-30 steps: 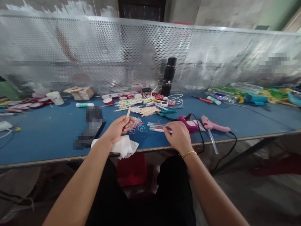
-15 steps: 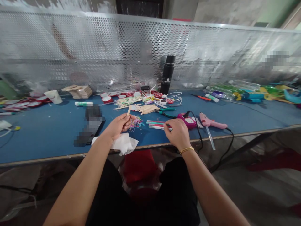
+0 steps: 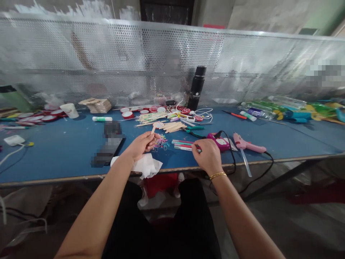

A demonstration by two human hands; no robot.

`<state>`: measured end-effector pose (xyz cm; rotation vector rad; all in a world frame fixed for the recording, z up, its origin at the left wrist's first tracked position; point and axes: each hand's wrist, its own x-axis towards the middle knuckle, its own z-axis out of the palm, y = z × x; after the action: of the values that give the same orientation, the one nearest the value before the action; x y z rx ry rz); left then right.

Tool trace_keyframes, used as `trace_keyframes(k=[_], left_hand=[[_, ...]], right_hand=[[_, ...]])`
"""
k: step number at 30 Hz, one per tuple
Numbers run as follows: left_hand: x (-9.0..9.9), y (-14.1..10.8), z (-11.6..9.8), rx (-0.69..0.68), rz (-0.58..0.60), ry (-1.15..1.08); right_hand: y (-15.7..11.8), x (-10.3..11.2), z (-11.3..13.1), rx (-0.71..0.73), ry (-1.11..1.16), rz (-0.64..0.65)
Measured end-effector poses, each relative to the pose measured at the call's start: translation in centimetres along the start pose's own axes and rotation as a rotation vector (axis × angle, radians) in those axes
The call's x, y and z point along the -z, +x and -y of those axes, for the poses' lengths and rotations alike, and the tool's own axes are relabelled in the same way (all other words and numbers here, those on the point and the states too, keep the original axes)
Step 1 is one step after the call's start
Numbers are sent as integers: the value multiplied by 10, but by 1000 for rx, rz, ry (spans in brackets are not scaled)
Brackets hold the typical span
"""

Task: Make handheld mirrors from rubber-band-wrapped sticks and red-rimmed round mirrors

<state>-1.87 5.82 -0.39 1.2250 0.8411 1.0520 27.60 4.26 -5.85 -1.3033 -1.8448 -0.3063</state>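
Note:
In my left hand (image 3: 142,144) a flat wooden craft stick (image 3: 153,129) is pinched, its upper end pointing up and away. Close beside those fingers lies a heap of small coloured rubber bands (image 3: 161,142). A crumpled white tissue (image 3: 148,165) rests at the table edge just below that wrist. My right hand (image 3: 208,155), with a gold bracelet at the wrist, is curled over the right ends of several marker pens (image 3: 183,144) lying side by side. Its fingertips are closed on one pen's dark end, partly hidden by the hand.
Loose craft sticks (image 3: 174,126), pliers (image 3: 195,131) and a black bottle (image 3: 196,90) stand or lie behind. A pink glue gun (image 3: 249,144) and purple power block (image 3: 221,143) are at right, with cords hanging. A dark phone (image 3: 111,151) lies at left. Perforated metal (image 3: 107,61) forms the back.
The whole view has shifted slightly, so everything appears a little further right. Both hands keep nearly the same place over the table, the left still holding the craft stick.

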Motion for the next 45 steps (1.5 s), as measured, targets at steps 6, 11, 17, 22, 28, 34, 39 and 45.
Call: trace_keyframes(k=[6,11,17,22,28,34,39,45], left_hand=[[-1,-1,3,-17,-18,8],[-2,-3,5,-25,-15,10],[-1,-2,2,-38,-16,12],[0,-2,1,-28,-12,22],[0,-2,1,-27,-24,44],[-3,-3,-1,-33,-39,33],[-5,-5,-3,-34,-53,20],[-5,-6,-3,-40,-54,7]], right_hand=[[-3,1,-1,20,-60,27],[-4,0,-2,30,-63,13],[-3,2,2,21,-85,31],[-1,1,3,1,-68,32],[0,2,3,-19,-66,64],[0,4,6,-31,-74,77],[1,5,6,-21,-58,71],[1,5,5,-33,-42,82]])
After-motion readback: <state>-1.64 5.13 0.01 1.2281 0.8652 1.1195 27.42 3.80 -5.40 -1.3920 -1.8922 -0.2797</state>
